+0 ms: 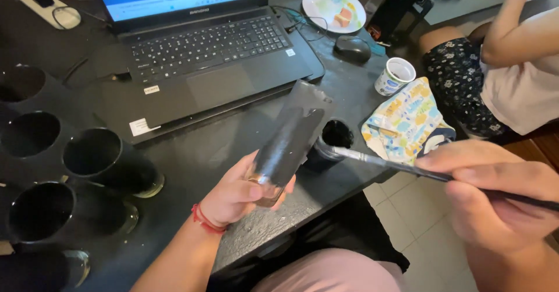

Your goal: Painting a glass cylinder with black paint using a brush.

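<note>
At the left edge of the frame, several black cups are standing on the dark table, and their mouths are facing toward us. In the upper middle, an open laptop is sitting with its screen lit.

Below the laptop, near the centre, the left hand is holding up a black painted piece; the fingers are curling around its lower end and the thumb is pressing on the front. The piece is tilting to the upper right, above the table edge. Just behind it, a small jar of black paint is standing on the table.

At the lower right, the right hand is pinching a thin paintbrush between the thumb and the fingers, and the brush tip is reaching to the jar rim.

Further up, a white plate, a mouse, a small white cup and a colourful cloth are lying. Another person is sitting at the upper right.
</note>
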